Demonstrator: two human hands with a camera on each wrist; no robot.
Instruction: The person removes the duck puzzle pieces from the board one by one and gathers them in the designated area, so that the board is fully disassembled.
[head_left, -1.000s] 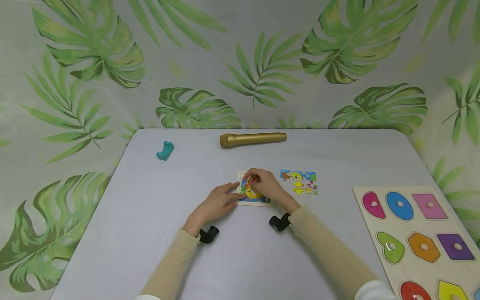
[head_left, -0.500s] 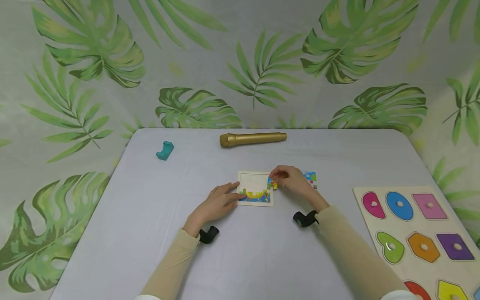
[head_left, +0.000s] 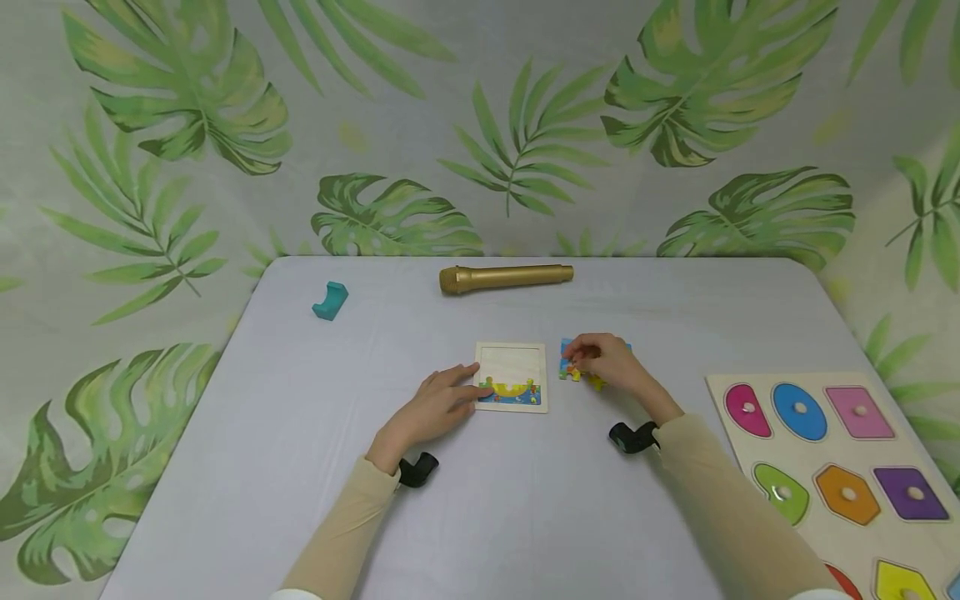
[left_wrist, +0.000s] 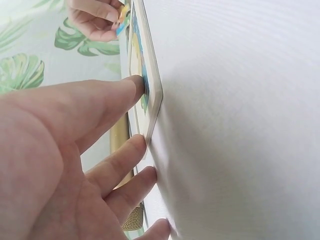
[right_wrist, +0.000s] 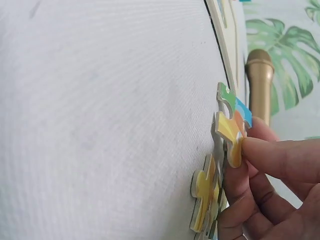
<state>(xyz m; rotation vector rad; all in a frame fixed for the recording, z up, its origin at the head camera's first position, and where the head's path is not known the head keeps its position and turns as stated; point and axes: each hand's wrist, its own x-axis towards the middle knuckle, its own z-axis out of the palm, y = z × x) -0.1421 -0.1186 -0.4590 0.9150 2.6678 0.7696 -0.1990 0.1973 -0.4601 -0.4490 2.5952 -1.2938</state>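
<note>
1 puzzle piece (right_wrist: 228,130), pinched in right grip (head_left: 613,363), has moved rightward; left grip (head_left: 431,410), wide, touches the tray (head_left: 514,361).

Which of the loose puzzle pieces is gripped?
The green, blue, orange and yellow piece, pinched by the right hand; the other visible loose ones, like the mostly yellow piece, lie on the table.
</note>
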